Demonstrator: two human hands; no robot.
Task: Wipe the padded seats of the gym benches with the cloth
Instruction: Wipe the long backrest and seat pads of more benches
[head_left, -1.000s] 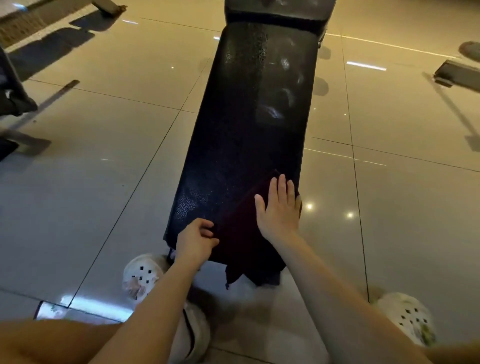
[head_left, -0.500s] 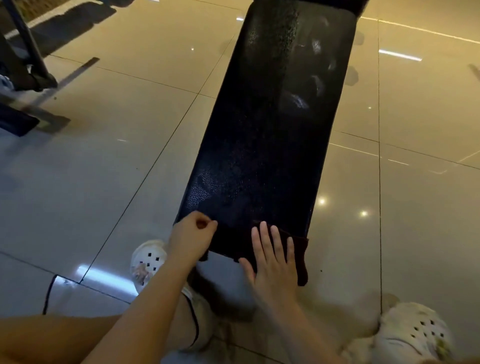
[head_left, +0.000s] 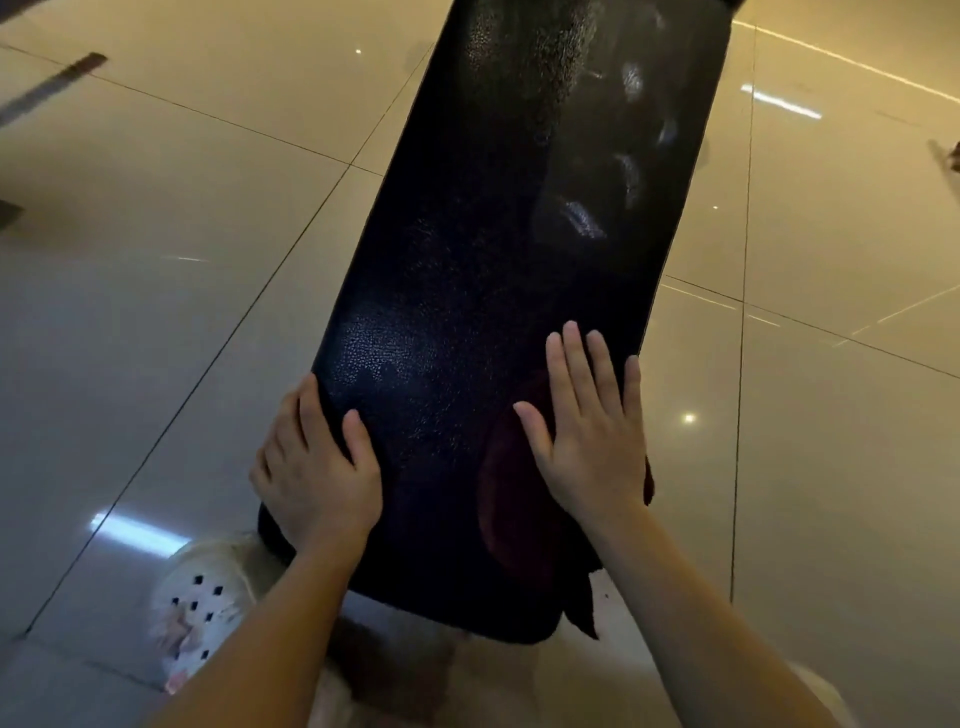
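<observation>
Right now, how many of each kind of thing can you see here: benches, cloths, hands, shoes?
Black padded gym bench seat: 1
Dark red wiping cloth: 1
Bare hands: 2, left hand gripping the seat's edge, right hand flat on the cloth
White perforated clog: 1 clearly visible
Total: 5

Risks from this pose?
1. The cloth overhangs the bench pad at its near right corner; a stroke toward the person might drag it off onto the floor.
2. The right hand sits at the pad's right edge, so the left half and the smudged far end may get missed.
</observation>
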